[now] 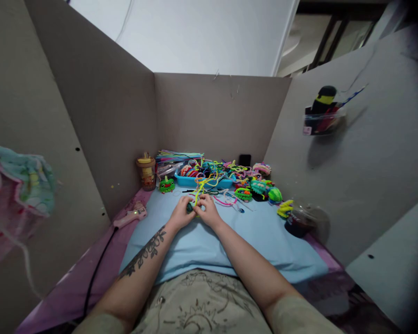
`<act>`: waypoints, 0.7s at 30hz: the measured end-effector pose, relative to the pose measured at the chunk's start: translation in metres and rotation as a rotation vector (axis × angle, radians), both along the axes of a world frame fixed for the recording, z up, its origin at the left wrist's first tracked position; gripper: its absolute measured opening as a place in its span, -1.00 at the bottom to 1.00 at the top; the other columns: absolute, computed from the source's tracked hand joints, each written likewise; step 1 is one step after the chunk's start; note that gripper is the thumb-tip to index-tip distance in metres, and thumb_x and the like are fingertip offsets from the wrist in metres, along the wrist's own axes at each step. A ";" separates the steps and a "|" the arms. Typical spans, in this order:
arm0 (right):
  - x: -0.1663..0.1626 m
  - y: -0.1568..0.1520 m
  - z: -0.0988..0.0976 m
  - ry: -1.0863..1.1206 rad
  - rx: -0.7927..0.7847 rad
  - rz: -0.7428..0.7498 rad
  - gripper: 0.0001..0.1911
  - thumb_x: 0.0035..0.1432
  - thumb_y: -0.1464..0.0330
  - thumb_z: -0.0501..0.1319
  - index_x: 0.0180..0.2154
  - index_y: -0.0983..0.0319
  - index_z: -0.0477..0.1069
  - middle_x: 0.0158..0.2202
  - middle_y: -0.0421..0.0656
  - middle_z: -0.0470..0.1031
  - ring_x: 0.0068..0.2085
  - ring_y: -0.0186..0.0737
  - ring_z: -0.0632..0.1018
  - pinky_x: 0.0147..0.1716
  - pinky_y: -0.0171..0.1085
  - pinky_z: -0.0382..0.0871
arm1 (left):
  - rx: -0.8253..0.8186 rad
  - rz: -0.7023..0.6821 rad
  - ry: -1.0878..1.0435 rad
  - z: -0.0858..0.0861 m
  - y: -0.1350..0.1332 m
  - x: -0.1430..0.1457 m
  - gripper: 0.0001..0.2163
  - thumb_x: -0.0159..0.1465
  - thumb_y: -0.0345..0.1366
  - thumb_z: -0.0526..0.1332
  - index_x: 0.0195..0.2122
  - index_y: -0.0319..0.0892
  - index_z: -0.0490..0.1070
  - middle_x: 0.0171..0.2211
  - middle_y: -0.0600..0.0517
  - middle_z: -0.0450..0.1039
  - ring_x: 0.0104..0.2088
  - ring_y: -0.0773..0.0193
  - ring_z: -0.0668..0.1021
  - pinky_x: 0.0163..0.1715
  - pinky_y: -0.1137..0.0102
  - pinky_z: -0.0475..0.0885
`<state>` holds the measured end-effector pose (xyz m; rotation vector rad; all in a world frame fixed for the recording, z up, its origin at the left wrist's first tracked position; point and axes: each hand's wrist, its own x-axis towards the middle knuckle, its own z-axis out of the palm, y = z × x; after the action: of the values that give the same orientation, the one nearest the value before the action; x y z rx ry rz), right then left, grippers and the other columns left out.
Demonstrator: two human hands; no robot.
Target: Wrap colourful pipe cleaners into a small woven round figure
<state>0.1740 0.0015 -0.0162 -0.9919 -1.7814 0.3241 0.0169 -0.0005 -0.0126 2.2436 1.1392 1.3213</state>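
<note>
My left hand point(181, 212) and my right hand point(206, 209) meet over a light blue cloth point(230, 241), both closed on a small dark green pipe-cleaner piece point(190, 207). A neon yellow pipe cleaner point(199, 189) rises from between my fingers toward the pile behind. My left forearm bears a dark tattoo.
A blue tray point(184, 180) of coloured pipe cleaners, a green frog-like figure point(166, 185), several finished figures point(257, 186), a yellow-lidded cup point(146, 172), a pink glue gun point(130, 215) with its black cord, and a dark bowl point(297, 222). Cardboard walls enclose the desk; a holder point(322, 118) hangs on the right wall.
</note>
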 end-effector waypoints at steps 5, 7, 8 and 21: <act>-0.002 -0.001 0.001 0.020 0.005 0.002 -0.89 0.01 0.41 0.28 -0.54 0.19 0.43 -0.19 -0.11 0.35 -0.05 -0.09 0.38 0.03 -0.08 0.27 | 0.032 0.018 0.067 -0.001 -0.003 0.001 -0.72 0.11 -0.41 0.18 -0.13 -0.14 0.29 -0.17 -0.04 0.33 -0.10 0.14 0.41 -0.08 0.23 0.37; -0.002 -0.001 0.002 0.032 0.013 0.002 -0.89 0.00 0.40 0.28 -0.54 0.19 0.43 -0.19 -0.11 0.36 -0.06 -0.09 0.40 0.02 -0.09 0.28 | 0.037 0.030 0.088 -0.002 -0.003 0.001 -0.73 0.13 -0.39 0.17 -0.12 -0.14 0.28 -0.16 -0.05 0.32 -0.11 0.13 0.41 -0.09 0.22 0.38; -0.001 -0.001 0.002 0.041 0.019 0.000 -0.89 0.01 0.39 0.27 -0.53 0.19 0.43 -0.19 -0.11 0.37 -0.06 -0.10 0.41 0.01 -0.11 0.29 | 0.038 0.039 0.097 -0.002 -0.003 0.000 -0.73 0.14 -0.38 0.17 -0.11 -0.15 0.27 -0.16 -0.06 0.32 -0.11 0.12 0.41 -0.09 0.20 0.38; 0.036 0.015 0.011 0.146 0.070 -0.197 -0.63 0.04 0.52 0.09 -0.14 0.17 0.50 -0.23 -0.07 0.38 -0.12 -0.05 0.40 -0.01 -0.07 0.27 | 0.075 -0.074 0.227 0.003 -0.010 0.002 -0.66 0.09 -0.43 0.22 -0.08 -0.13 0.31 -0.07 -0.09 0.34 -0.05 0.11 0.43 -0.02 0.20 0.39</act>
<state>0.2104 0.0167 -0.0049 -1.0570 -1.5399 0.2042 0.0185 -0.0101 -0.0099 2.5159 1.0819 1.1207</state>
